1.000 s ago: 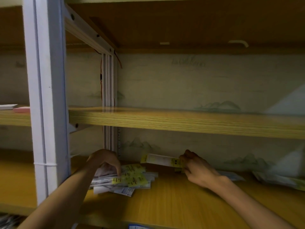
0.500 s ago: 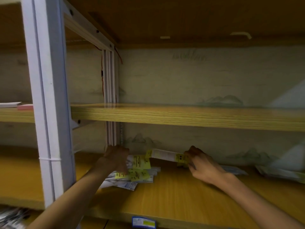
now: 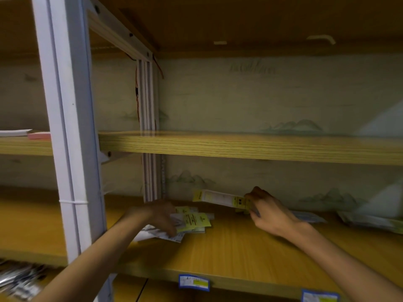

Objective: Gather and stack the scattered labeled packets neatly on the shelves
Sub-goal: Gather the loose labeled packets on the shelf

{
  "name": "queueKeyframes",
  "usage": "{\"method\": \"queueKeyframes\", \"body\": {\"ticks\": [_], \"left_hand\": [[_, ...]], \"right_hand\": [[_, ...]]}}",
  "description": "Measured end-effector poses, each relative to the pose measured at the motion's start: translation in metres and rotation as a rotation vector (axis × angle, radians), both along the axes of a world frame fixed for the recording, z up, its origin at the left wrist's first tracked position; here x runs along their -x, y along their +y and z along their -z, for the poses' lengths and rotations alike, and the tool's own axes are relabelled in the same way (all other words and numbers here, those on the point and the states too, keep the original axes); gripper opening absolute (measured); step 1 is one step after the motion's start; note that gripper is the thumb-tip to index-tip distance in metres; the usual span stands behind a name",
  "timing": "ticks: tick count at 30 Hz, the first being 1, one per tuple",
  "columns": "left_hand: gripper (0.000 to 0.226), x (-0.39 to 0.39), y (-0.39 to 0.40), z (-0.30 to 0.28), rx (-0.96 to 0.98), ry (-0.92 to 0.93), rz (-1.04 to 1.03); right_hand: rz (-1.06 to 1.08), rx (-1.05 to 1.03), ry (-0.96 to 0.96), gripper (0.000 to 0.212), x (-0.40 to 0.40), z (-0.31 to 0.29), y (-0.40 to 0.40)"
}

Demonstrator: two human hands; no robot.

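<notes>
A loose pile of packets point(image 3: 192, 223) with yellow labels lies on the lower wooden shelf point(image 3: 229, 253), near the white rear post. My left hand point(image 3: 162, 216) rests on the pile's left side, fingers curled over the top packets. My right hand point(image 3: 268, 210) holds one long white packet point(image 3: 220, 198) with yellow ends, lifted above the shelf and pointing left toward the pile. More packets point(image 3: 370, 221) lie flat at the shelf's far right, and a few point(image 3: 309, 216) lie just behind my right wrist.
A white metal upright point(image 3: 69, 138) stands close at the front left. The middle shelf point(image 3: 239, 147) hangs low over my hands. Flat white and pink items point(image 3: 32, 134) lie on it at the left. Blue label tags point(image 3: 193, 282) sit on the lower shelf's front edge.
My left hand lifted and then settled back onto the pile, shifting its top packets. My right hand kept the long packet raised, nearly still. The camera drifted slightly.
</notes>
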State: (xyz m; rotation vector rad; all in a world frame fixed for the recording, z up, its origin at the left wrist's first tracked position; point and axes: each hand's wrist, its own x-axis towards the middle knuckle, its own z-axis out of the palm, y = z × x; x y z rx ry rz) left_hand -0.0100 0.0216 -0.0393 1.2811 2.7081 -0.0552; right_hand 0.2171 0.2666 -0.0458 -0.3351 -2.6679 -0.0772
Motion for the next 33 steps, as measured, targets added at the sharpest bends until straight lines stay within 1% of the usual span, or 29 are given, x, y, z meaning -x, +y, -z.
{"method": "queueKeyframes", "body": {"ticks": [1, 4, 9, 13, 15, 17, 19, 22, 28, 29, 31, 33], "left_hand": [[0.067, -0.001, 0.000, -0.003, 0.038, -0.016, -0.019], [0.060, -0.003, 0.000, -0.008, 0.098, 0.012, -0.033], [0.077, -0.003, -0.004, -0.008, 0.007, 0.068, -0.033], [0.077, -0.006, -0.010, -0.010, -0.099, 0.221, -0.020], [0.082, -0.008, -0.012, -0.012, -0.154, 0.339, -0.083], [0.081, -0.008, -0.012, -0.015, -0.248, 0.465, -0.170], [0.083, -0.006, -0.011, -0.017, -0.335, 0.538, -0.234], [0.082, -0.009, -0.003, -0.020, -0.464, 0.531, -0.237], [0.078, -0.037, 0.043, -0.025, -0.626, 0.480, -0.077], [0.078, -0.043, 0.051, -0.027, -0.653, 0.481, -0.051], [0.076, -0.058, 0.066, -0.030, -0.694, 0.474, -0.020], [0.072, -0.077, 0.083, -0.033, -0.743, 0.456, -0.020]], "right_hand": [[-0.001, 0.001, -0.002, 0.046, -0.001, 0.000, -0.001], [0.007, 0.003, -0.004, 0.046, -0.003, 0.000, -0.002], [0.020, 0.003, 0.004, 0.045, -0.009, -0.004, -0.005], [0.030, 0.006, 0.014, 0.045, -0.014, -0.010, -0.003], [0.056, 0.011, 0.015, 0.048, -0.020, -0.014, 0.000], [0.096, 0.009, 0.011, 0.050, -0.026, -0.018, 0.004], [0.139, 0.009, -0.013, 0.048, -0.033, -0.020, 0.006], [0.174, 0.014, -0.027, 0.046, -0.047, -0.020, 0.005], [0.266, -0.005, 0.013, 0.049, -0.094, -0.020, 0.022], [0.277, 0.011, 0.014, 0.046, -0.102, -0.022, 0.026], [0.294, 0.049, -0.014, 0.029, -0.118, -0.023, 0.040], [0.311, 0.075, -0.027, 0.027, -0.133, -0.021, 0.060]]}}
